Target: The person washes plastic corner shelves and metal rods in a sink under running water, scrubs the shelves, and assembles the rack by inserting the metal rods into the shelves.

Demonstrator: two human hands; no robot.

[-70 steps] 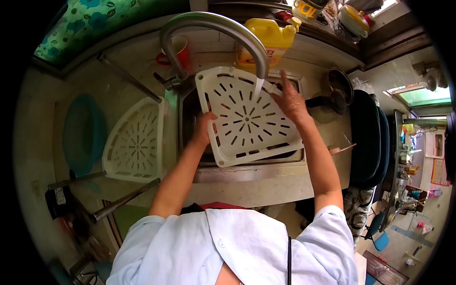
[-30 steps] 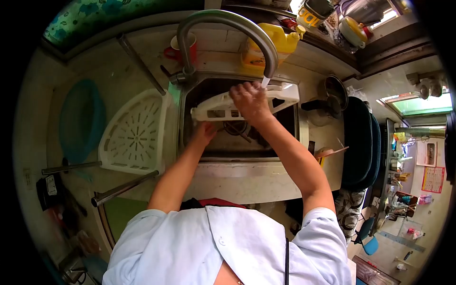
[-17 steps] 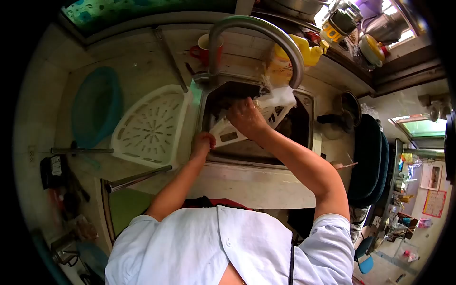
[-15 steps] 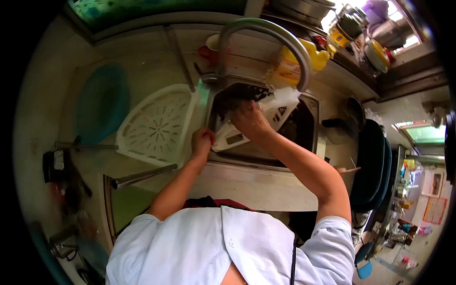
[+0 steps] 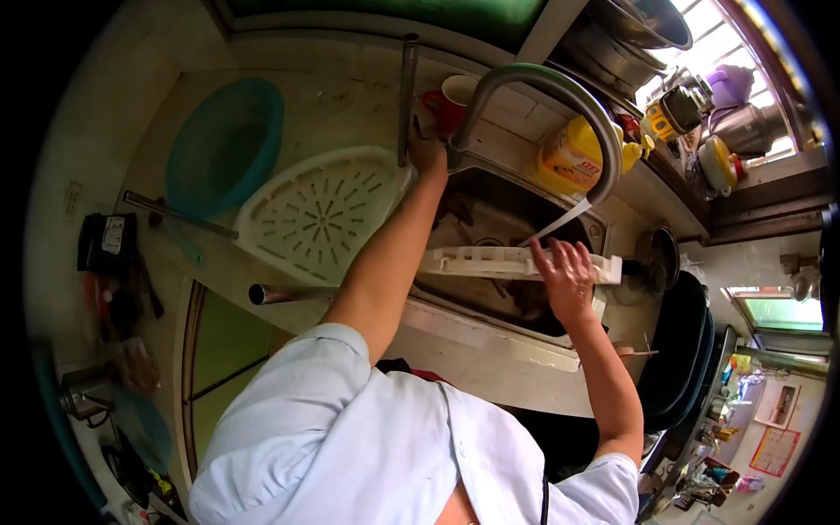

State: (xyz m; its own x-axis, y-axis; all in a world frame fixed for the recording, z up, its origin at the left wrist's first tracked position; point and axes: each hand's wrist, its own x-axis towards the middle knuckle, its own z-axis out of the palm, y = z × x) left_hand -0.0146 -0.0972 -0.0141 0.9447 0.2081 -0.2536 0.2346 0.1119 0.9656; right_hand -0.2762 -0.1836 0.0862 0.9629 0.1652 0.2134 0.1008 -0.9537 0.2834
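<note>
My right hand (image 5: pixel 567 278) is closed on a white plastic corner shelf (image 5: pixel 477 261), held edge-on over the metal sink (image 5: pixel 459 302). From the curved faucet (image 5: pixel 604 114) a stream of water (image 5: pixel 562 220) runs down onto the shelf near my fingers. My left hand (image 5: pixel 427 153) reaches to the faucet's base, closed at its handle; the fingers are partly hidden in shadow. Another white slotted shelf (image 5: pixel 322 210) with metal poles lies on the counter under my left forearm.
A red mug (image 5: pixel 435 103) stands behind the faucet, and a yellow detergent bottle (image 5: pixel 573 153) is at the sink's back. A blue basin (image 5: pixel 223 144) rests at the left. A metal pole (image 5: pixel 293 294) juts toward the counter's front edge. A dark chair (image 5: pixel 678 350) stands at the right.
My left hand has moved from the sink's left edge to the faucet handle. My right hand has shifted right, and the shelf has turned from slanted in the sink to edge-on above it.
</note>
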